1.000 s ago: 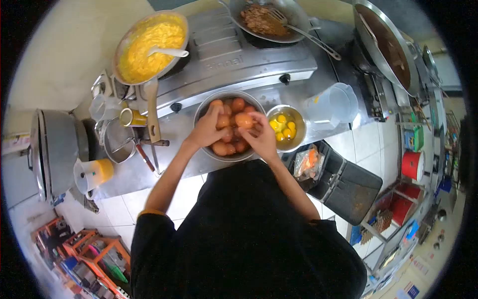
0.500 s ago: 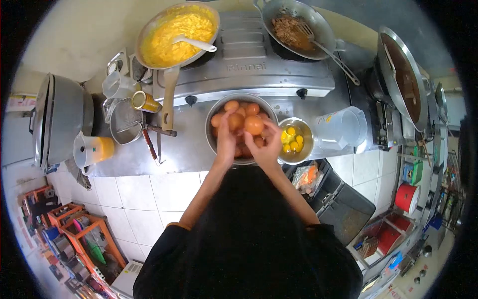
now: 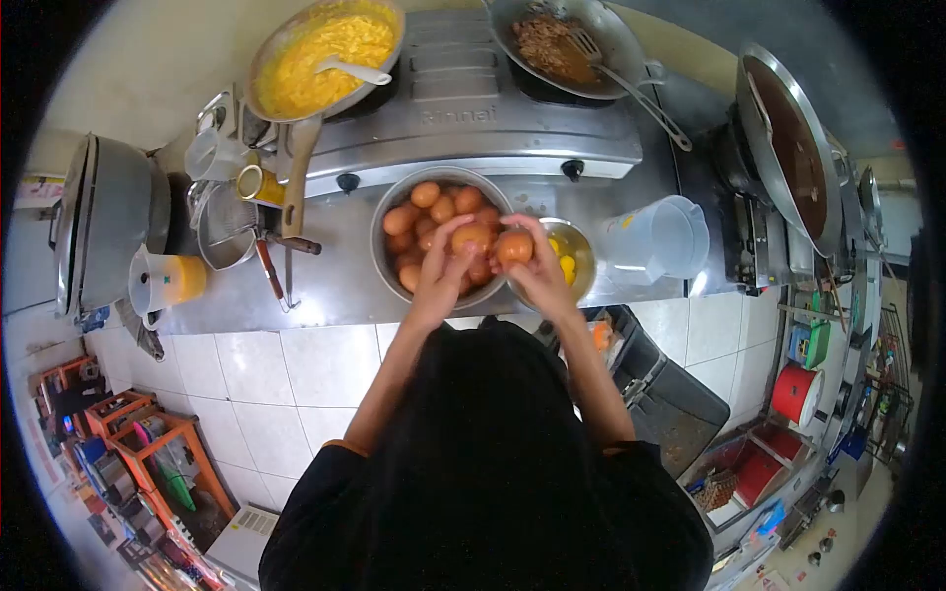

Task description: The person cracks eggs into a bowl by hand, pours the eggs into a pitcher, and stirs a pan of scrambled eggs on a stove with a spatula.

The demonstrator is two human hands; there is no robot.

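Note:
Brown eggs (image 3: 426, 194) fill a large round metal bowl (image 3: 378, 254) on the steel counter. Over the bowl's right part, my left hand (image 3: 439, 277) has its fingers curled round one egg (image 3: 472, 237). Beside it my right hand (image 3: 545, 278) grips another egg (image 3: 513, 248), close against the first, near the bowl's right rim. To the right stands a smaller steel bowl (image 3: 583, 243) with yellow yolks (image 3: 567, 268) in it, partly covered by my right hand.
Behind is a stove (image 3: 463, 138) with a pan of scrambled egg (image 3: 330, 69) and a wok of brown food (image 3: 552, 44). A clear plastic jug (image 3: 655, 241) lies at right. Left are a strainer (image 3: 227, 222) and a jug of yellow liquid (image 3: 168, 281). Below sits a black bin (image 3: 680, 404).
The view has shifted, so the counter sits higher and further left. My hands have moved right relative to the egg bowl, and my right hand now overlaps the yolk bowl.

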